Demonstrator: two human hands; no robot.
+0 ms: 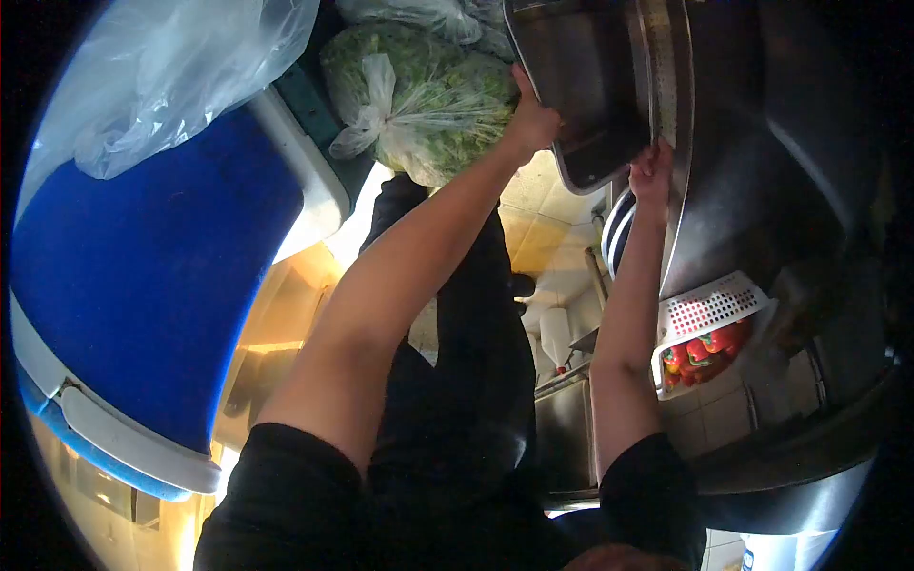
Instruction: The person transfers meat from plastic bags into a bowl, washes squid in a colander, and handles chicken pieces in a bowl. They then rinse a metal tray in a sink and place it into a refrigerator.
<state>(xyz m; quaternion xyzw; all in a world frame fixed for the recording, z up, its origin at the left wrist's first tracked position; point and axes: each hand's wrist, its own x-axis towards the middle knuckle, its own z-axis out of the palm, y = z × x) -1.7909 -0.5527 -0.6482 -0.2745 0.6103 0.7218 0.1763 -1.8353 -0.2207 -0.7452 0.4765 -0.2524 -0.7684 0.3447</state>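
Both my hands are on a rectangular dark metal tray (595, 90) with a raised rim, in the upper middle of the head view. My left hand (536, 122) is closed around its left edge, near the lower corner. Fingers of my right hand (652, 171) are closed on the lower right corner. The tray is tilted beside a steel counter edge (678, 114), and the frame cuts off its far end. Its visible inside shows no contents. Just left of my left hand lies a knotted clear bag of leafy greens (438, 109).
A blue lid (152, 276) with a white rim fills the left, with a clear plastic bag (190, 76) on it. At right, a white perforated basket (714, 306) holds red peppers (700, 354). Below, near my legs, are a white bottle (554, 338) and tiled floor (533, 195).
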